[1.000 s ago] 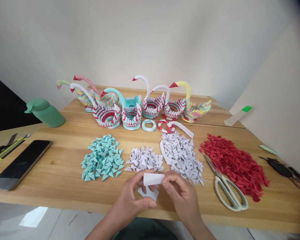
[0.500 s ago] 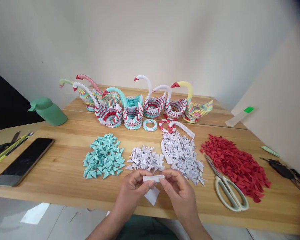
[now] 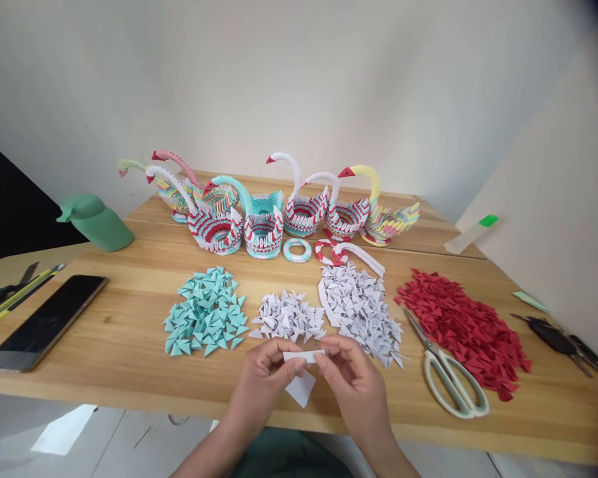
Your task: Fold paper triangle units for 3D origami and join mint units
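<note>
Both hands meet over the near edge of the tabletop [image 3: 119, 345]. The left hand [image 3: 262, 385] and right hand [image 3: 353, 382] each pinch 1 end of a folded white paper strip [image 3: 303, 356], fingers closed on it. Another white paper piece [image 3: 300, 388] lies just below, white triangles [image 3: 288, 317] just behind.

Your left hand [image 3: 262, 382] and right hand [image 3: 351, 380] pinch a folded white strip [image 3: 303, 356] just this side of the small white pile [image 3: 288, 315]. A loose white piece [image 3: 300, 389] lies below the strip; scissors [image 3: 448, 368] rest right of it.
</note>
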Available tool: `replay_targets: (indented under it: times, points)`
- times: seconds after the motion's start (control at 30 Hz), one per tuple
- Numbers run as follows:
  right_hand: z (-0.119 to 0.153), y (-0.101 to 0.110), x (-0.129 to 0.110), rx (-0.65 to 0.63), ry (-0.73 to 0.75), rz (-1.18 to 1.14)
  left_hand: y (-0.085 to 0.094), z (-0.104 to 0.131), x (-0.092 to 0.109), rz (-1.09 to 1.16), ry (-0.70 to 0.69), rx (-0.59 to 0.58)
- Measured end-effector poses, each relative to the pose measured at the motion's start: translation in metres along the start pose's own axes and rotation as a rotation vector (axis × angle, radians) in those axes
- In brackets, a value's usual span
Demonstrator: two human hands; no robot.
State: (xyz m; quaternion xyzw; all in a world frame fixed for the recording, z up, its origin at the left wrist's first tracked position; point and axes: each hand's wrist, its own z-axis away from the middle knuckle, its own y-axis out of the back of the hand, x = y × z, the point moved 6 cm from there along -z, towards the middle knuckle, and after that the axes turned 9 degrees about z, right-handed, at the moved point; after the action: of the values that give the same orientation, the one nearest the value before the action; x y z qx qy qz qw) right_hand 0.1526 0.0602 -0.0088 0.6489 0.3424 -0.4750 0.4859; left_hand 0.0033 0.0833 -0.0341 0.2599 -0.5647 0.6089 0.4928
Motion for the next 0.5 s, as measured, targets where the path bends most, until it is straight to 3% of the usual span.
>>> replay_targets:
  times: [0.5]
  points:
    - [-0.0032,0.0024,-0.0007,-0.002,0.075,0.077,-0.0040,0.0004,0.0026,-0.155,-0.020,-0.029]
